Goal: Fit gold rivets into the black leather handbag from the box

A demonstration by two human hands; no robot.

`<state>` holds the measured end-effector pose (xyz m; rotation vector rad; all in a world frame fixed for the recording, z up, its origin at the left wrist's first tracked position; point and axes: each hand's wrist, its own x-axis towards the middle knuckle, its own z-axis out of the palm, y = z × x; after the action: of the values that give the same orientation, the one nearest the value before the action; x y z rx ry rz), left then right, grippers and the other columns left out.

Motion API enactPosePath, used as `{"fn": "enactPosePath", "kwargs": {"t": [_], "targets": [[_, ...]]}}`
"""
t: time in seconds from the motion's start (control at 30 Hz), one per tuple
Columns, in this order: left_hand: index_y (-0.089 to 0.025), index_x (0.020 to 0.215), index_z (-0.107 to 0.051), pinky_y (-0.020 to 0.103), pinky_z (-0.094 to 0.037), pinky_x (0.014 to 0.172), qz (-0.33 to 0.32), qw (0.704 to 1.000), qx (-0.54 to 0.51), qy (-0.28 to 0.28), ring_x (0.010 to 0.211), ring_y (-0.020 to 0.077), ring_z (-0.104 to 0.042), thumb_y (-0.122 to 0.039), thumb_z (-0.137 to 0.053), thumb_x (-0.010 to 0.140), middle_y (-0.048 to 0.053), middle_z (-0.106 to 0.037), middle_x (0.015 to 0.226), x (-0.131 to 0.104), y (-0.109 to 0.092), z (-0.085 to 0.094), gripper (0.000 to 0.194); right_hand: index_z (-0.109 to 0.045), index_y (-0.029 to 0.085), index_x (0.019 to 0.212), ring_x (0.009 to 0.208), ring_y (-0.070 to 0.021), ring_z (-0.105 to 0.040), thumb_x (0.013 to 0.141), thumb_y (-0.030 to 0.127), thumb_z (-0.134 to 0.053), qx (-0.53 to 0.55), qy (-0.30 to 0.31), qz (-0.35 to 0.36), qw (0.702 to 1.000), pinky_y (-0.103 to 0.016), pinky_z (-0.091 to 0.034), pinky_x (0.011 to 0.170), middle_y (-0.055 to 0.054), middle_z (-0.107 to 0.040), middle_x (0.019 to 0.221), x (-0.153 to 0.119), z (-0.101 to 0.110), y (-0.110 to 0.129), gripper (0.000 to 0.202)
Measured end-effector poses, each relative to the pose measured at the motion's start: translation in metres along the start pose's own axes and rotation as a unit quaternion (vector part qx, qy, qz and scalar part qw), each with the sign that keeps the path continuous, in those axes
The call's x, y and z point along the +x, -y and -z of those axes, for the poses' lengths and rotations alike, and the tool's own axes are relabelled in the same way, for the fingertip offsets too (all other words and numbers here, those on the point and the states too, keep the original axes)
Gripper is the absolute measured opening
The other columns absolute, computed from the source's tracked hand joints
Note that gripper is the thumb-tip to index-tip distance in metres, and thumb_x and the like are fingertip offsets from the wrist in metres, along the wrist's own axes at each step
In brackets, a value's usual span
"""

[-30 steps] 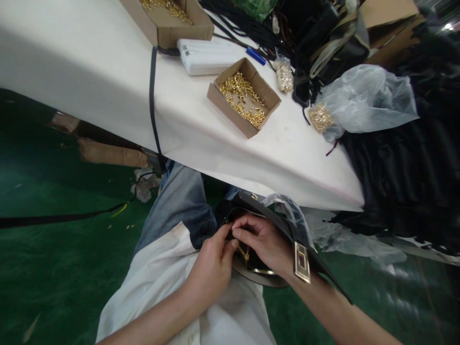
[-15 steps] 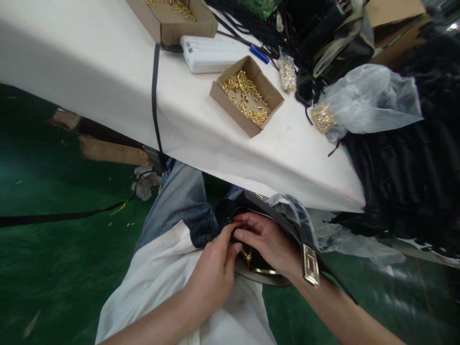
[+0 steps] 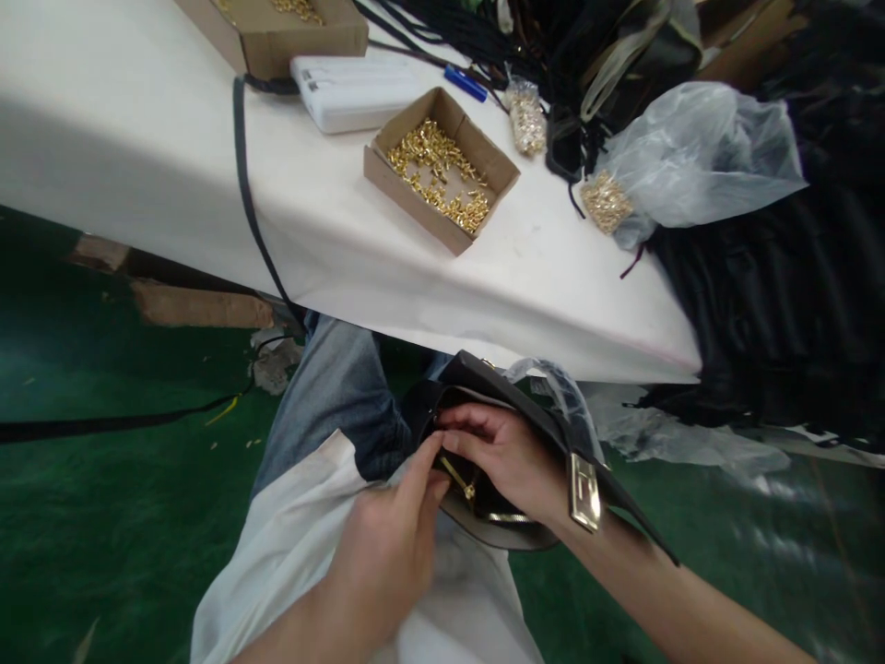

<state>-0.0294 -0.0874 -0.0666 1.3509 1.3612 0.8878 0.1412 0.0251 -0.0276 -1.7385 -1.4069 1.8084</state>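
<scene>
A black handbag (image 3: 477,535) with a gold zipper (image 3: 507,517) and a gold clasp (image 3: 584,492) lies open on my lap. My right hand (image 3: 508,456) reaches into its mouth, thumb and fingers pinched together near the far left rim; what they hold is hidden. My left hand (image 3: 397,530) is at the bag's left edge, its index fingertip touching near the right thumb, the other fingers curled. Whether a small part sits between the left fingers cannot be made out. On the table, a cardboard box (image 3: 415,207) holds many small gold pieces.
The white table (image 3: 553,304) runs across in front of my knees. On it are a second cardboard box (image 3: 297,46), a white device (image 3: 359,92), a blue marker (image 3: 466,83) and clear bags of gold parts (image 3: 526,120). Black material (image 3: 781,295) is piled at the right. A strap hangs over the table edge.
The view has shifted, so the table items appear further left. My left hand has drawn slightly down and left, its index finger straighter. My right hand stays inside the bag.
</scene>
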Motion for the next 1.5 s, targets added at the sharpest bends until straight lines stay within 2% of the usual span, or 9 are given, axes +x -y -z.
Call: {"fn": "enactPosePath", "kwargs": {"t": [0.1,0.23,0.33,0.43,0.53,0.77,0.93,1.07,1.5], "targets": [[-0.025,0.137,-0.060,0.029,-0.055,0.068,-0.037,0.993,0.067,-0.087,0.076,0.0194,-0.078,-0.029,-0.064,0.110,0.000,-0.080,0.088,0.003,-0.004,0.012,0.028,-0.080,0.022,0.094,0.089,-0.0198,-0.071,0.088,0.036,-0.082,0.002,0.031,0.019,0.999,-0.034,-0.056,0.087,-0.001,-0.079,0.094,0.000,-0.001,0.004,0.015],[-0.023,0.138,-0.057,0.037,-0.054,0.076,-0.057,0.981,0.132,-0.127,0.078,0.0223,-0.069,-0.023,-0.067,0.104,-0.002,-0.067,0.080,0.014,-0.016,0.016,0.035,-0.080,0.022,0.094,0.091,-0.0193,-0.070,0.092,0.030,-0.079,0.014,0.087,0.058,0.994,-0.033,-0.055,0.091,0.000,-0.078,0.094,0.001,-0.005,0.007,0.008],[-0.019,0.144,-0.056,0.042,-0.056,0.080,-0.048,0.972,0.165,-0.159,0.084,0.0250,-0.065,-0.020,-0.065,0.100,0.002,-0.063,0.089,0.022,-0.020,0.018,0.044,-0.080,0.023,0.094,0.092,-0.0192,-0.071,0.094,0.027,-0.078,0.024,0.071,0.082,0.994,-0.032,-0.056,0.090,0.000,-0.078,0.094,0.001,-0.009,0.004,0.004],[-0.018,0.158,-0.050,0.053,-0.057,0.106,-0.045,0.977,0.167,-0.127,0.125,0.0331,-0.065,-0.015,-0.061,0.097,0.016,-0.066,0.135,0.029,-0.016,0.026,0.063,-0.080,0.024,0.095,0.091,-0.0181,-0.071,0.097,0.022,-0.075,0.005,0.034,0.125,0.992,-0.031,-0.056,0.090,0.001,-0.078,0.094,-0.001,-0.015,0.002,0.006],[-0.023,0.164,-0.046,0.047,-0.051,0.125,-0.063,0.991,0.108,-0.040,0.153,0.0294,-0.053,-0.007,-0.054,0.095,0.012,-0.052,0.167,0.036,-0.011,0.034,0.072,-0.080,0.026,0.094,0.094,-0.0181,-0.071,0.100,0.017,-0.074,-0.012,-0.029,0.194,0.981,-0.031,-0.055,0.093,0.001,-0.076,0.095,-0.005,-0.020,0.000,0.012],[-0.021,0.160,-0.053,0.047,-0.054,0.122,-0.064,0.995,0.075,0.000,0.146,0.0291,-0.058,-0.004,-0.050,0.089,0.014,-0.058,0.157,0.041,-0.011,0.037,0.073,-0.081,0.028,0.097,0.097,-0.0187,-0.072,0.100,0.015,-0.075,-0.048,-0.108,0.266,0.957,-0.030,-0.057,0.093,0.000,-0.077,0.097,-0.014,-0.028,-0.008,0.015],[-0.022,0.153,-0.060,0.047,-0.056,0.119,-0.031,0.999,0.037,-0.012,0.141,0.0287,-0.063,-0.004,-0.049,0.088,0.014,-0.062,0.154,0.037,-0.007,0.037,0.068,-0.079,0.027,0.095,0.100,-0.0223,-0.073,0.100,0.029,-0.076,0.019,-0.144,0.164,0.976,-0.035,-0.057,0.099,-0.002,-0.079,0.100,-0.016,-0.034,-0.014,0.006],[-0.022,0.142,-0.066,0.044,-0.057,0.118,-0.001,0.999,0.004,-0.039,0.138,0.0260,-0.067,-0.004,-0.047,0.086,0.010,-0.067,0.149,0.033,0.002,0.041,0.063,-0.078,0.026,0.097,0.097,-0.0230,-0.073,0.099,0.039,-0.076,0.051,-0.115,0.095,0.988,-0.038,-0.058,0.101,-0.002,-0.079,0.099,-0.012,-0.035,-0.014,0.013],[-0.027,0.144,-0.072,0.034,-0.064,0.102,0.081,0.993,-0.052,-0.076,0.119,0.0226,-0.079,-0.017,-0.055,0.103,0.005,-0.080,0.139,0.029,0.012,0.036,0.046,-0.082,0.029,0.095,0.097,-0.0216,-0.071,0.100,0.039,-0.078,0.020,-0.036,0.097,0.994,-0.035,-0.054,0.102,0.001,-0.078,0.098,-0.007,-0.037,-0.018,0.012]]}}
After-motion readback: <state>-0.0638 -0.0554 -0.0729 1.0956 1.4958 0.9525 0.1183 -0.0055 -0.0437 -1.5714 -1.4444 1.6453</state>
